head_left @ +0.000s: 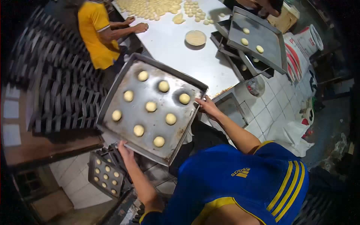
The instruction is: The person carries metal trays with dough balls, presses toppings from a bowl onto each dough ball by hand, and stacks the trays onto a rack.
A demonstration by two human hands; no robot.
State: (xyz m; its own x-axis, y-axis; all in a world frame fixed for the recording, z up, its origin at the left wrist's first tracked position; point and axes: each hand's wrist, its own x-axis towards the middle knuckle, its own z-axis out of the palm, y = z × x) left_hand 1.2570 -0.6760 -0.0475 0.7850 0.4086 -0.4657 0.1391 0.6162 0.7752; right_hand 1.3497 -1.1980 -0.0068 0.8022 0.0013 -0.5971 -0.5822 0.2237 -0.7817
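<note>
Both of my hands grip a square metal baking tray (146, 92) that carries several pale dough balls (151, 106) set apart in rows. My left hand (125, 149) is closed on its near left edge, with the thumb over the rim. At the right-hand corner side, my right hand (205, 105) clasps the rim, and its fingers underneath are partly hidden. The tray is in the air, between the white table and my body, turned at an angle in view.
On the white table (165, 41) lie many dough pieces (150, 7) and a round bowl (195, 38). Stacked trays (273, 41) stand at its right end. Another loaded tray (92, 165) sits low left. A person in a yellow shirt (93, 22) works at the table; dark racked trays (63, 90) rise behind.
</note>
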